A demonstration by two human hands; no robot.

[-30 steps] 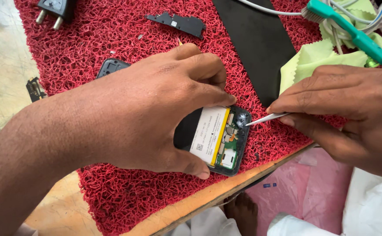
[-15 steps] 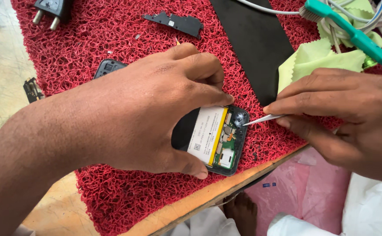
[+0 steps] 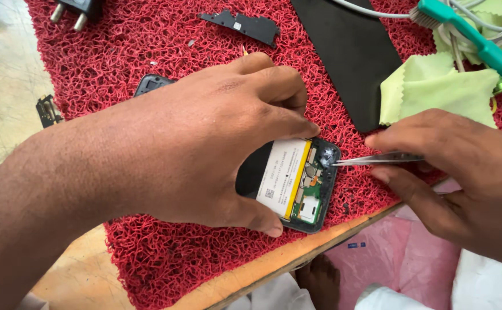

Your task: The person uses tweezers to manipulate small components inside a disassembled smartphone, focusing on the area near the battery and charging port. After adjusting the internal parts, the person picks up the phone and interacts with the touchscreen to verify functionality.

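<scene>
Phone (image 3: 297,183), opened with its back cover off, lies on a red looped-fibre mat (image 3: 147,46) near the front edge of a wooden counter (image 3: 251,275). Left hand (image 3: 205,143) reaches in from the lower left, forearm filling that corner, palm arched over the phone; its fingers curl onto the top edge and the thumb presses the lower edge, clamping the phone between them. Right hand (image 3: 463,166) comes in from the right with fingers pinched closed on slim metal tweezers (image 3: 377,159), held almost level, the tip touching the phone's upper right corner by the round camera part.

Inside the phone shows a flat white battery with a yellow edge and, beside it, a green circuit board in a dark plastic frame.

Farther back on the mat lies a flat, smooth black panel (image 3: 348,57), and to its right a soft pale green cloth (image 3: 434,92) with zigzag edges. A teal-handled brush (image 3: 475,40) lies across white cables at the top right. A narrow black plastic piece (image 3: 242,24) rests near the top, and a black two-pin plug (image 3: 73,10) at the top left.

Compared with half a second earlier, both hands keep the same hold, and the tweezer tip remains at the same corner.
</scene>
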